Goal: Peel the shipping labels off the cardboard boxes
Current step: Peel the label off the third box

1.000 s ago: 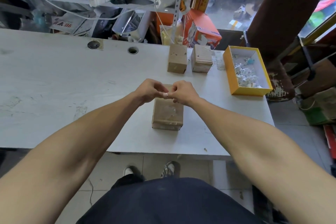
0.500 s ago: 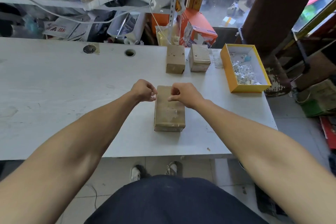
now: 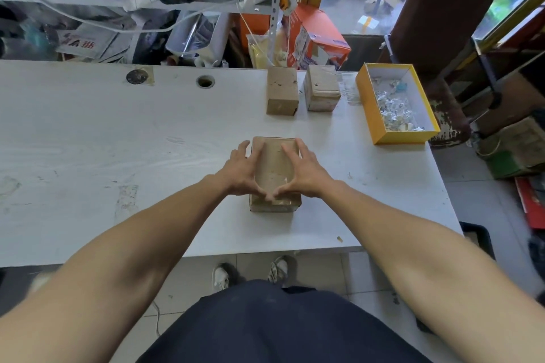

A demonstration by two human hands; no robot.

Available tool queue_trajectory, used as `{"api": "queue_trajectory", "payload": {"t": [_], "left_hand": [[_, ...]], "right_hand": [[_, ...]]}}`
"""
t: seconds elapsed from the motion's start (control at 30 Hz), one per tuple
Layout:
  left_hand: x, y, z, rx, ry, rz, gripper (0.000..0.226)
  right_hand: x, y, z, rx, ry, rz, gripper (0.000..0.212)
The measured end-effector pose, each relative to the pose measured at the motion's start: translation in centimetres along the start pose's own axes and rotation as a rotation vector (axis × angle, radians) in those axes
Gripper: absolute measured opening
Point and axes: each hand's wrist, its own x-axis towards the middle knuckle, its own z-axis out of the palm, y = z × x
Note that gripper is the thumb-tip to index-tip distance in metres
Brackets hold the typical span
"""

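At the bottom of the frame a dark garment fills the foreground, with two shoes (image 3: 250,274) on the tiled floor just under the near edge of the white desk (image 3: 118,156). Both bare forearms reach up toward the centre of the frame. There a brown cardboard box (image 3: 274,168) lies flat on the desk, long side running away from the viewer. The left hand (image 3: 240,172) rests against the box's left side and the right hand (image 3: 305,174) against its right side; the fingers (image 3: 290,149) of both are spread and nearly straight, cupping the box rather than curling round it, and the two thumbs meet near the box's near end. Small pale scraps show on its top face.

Farther back, right of centre, two smaller cardboard boxes (image 3: 282,91) (image 3: 321,88) stand just beside each other. To their right, near the desk's right edge, sits an open yellow tray (image 3: 368,106) holding torn white paper bits. Beyond the desk's far edge, across the top of the frame, lie piled bags, papers and an orange carton (image 3: 318,35).
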Motion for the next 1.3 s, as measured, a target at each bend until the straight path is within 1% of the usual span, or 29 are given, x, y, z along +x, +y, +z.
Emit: {"api": "queue_trajectory", "payload": {"t": [0.07, 0.1, 0.17, 0.2, 0.23, 0.3, 0.33, 0.37, 0.4, 0.43, 0.5, 0.53, 0.57, 0.6, 0.63, 0.67, 0.7, 0.77, 0.8, 0.87, 0.97, 1.03, 1.07, 1.1, 1.17, 1.2, 1.23, 1.3], "left_hand": [[0.7, -0.4, 0.5, 0.002, -0.008, 0.018, 0.152], [0.9, -0.6, 0.6, -0.023, -0.001, 0.034, 0.154], [1.4, -1.1, 0.6, -0.101, 0.038, 0.052, 0.151], [1.6, -1.3, 0.6, -0.148, 0.077, 0.051, 0.143], [1.8, -1.4, 0.5, -0.199, 0.130, 0.047, 0.129], [2.4, -1.3, 0.4, -0.262, 0.268, 0.040, 0.092], [2.8, -1.1, 0.3, -0.267, 0.317, 0.036, 0.077], [2.9, -1.0, 0.3, -0.267, 0.337, 0.037, 0.069], [2.8, -0.9, 0.4, -0.257, 0.333, 0.049, 0.073], [2.6, -1.0, 0.6, -0.238, 0.293, 0.060, 0.088], [1.8, -1.2, 1.0, -0.178, 0.146, 0.082, 0.129], [1.5, -1.5, 1.1, -0.150, 0.097, 0.093, 0.143], [1.3, -1.6, 1.2, -0.129, 0.072, 0.099, 0.150], [1.4, -1.6, 1.3, -0.115, 0.071, 0.100, 0.152], [1.5, -1.4, 1.1, -0.119, 0.087, 0.093, 0.150], [1.9, -1.2, 0.9, -0.142, 0.118, 0.076, 0.144], [2.3, -1.0, 0.6, -0.169, 0.165, 0.053, 0.132], [3.6, -0.7, -0.2, -0.193, 0.258, 0.002, 0.100], [4.2, -0.5, -0.6, -0.187, 0.286, -0.019, 0.086], [5.4, -0.2, -1.1, -0.179, 0.304, -0.036, 0.071], [6.0, -0.1, -0.9, -0.194, 0.346, -0.042, 0.057], [5.8, -0.3, -0.6, -0.210, 0.382, -0.044, 0.050], [5.6, -0.5, -0.4, -0.206, 0.383, -0.046, 0.051], [5.4, -0.8, -0.2, -0.201, 0.369, -0.052, 0.057], [4.3, -1.3, 0.2, -0.224, 0.307, -0.081, 0.079], [3.5, -1.5, 0.4, -0.254, 0.270, -0.088, 0.090], [2.8, -1.8, 0.6, -0.290, 0.227, -0.080, 0.099], [1.1, -2.1, 1.3, -0.331, 0.092, -0.068, 0.115]], "right_hand": [[0.1, 0.3, 0.6, -0.031, -0.015, -0.008, 0.134], [0.2, 0.4, 0.7, -0.018, -0.005, -0.011, 0.134], [0.7, 0.5, 0.8, 0.037, 0.051, -0.008, 0.122], [1.0, 0.5, 0.7, 0.065, 0.101, -0.001, 0.110], [1.4, 0.4, 0.6, 0.086, 0.157, 0.003, 0.095], [1.9, 0.2, 0.4, 0.099, 0.238, -0.003, 0.069], [2.0, 0.2, 0.3, 0.102, 0.246, -0.009, 0.064], [1.9, 0.5, 0.5, 0.103, 0.232, -0.012, 0.064], [1.8, 0.8, 0.6, 0.095, 0.208, -0.023, 0.070], [1.6, 1.2, 0.7, 0.077, 0.171, -0.045, 0.082], [1.1, 2.0, 1.1, 0.059, 0.053, -0.073, 0.117], [1.0, 2.2, 1.1, 0.064, 0.009, -0.068, 0.129], [1.0, 2.3, 1.1, 0.073, -0.016, -0.062, 0.136], [1.1, 2.3, 1.1, 0.084, -0.023, -0.055, 0.138], [1.3, 2.1, 0.9, 0.099, -0.017, -0.043, 0.136], [1.6, 1.9, 0.6, 0.112, 0.004, -0.026, 0.129], [2.1, 1.7, 0.3, 0.121, 0.037, -0.004, 0.118], [2.9, 1.5, -0.6, 0.119, 0.096, 0.012, 0.092], [3.2, 1.5, -1.0, 0.107, 0.099, 0.001, 0.083], [3.5, 1.6, -1.5, 0.088, 0.071, -0.012, 0.076], [3.4, 2.0, -1.2, 0.074, 0.079, -0.017, 0.069], [2.9, 2.2, -0.9, 0.107, 0.095, -0.028, 0.067], [2.6, 2.5, -0.8, 0.131, 0.080, -0.041, 0.071], [2.3, 2.7, -0.6, 0.150, 0.040, -0.059, 0.083], [1.3, 3.3, -0.3, 0.171, -0.066, -0.077, 0.117], [0.8, 3.5, -0.2, 0.157, -0.094, -0.084, 0.131], [0.4, 3.7, 0.0, 0.130, -0.111, -0.101, 0.138], [-0.2, 4.0, 0.4, 0.065, -0.146, -0.142, 0.144]]}}
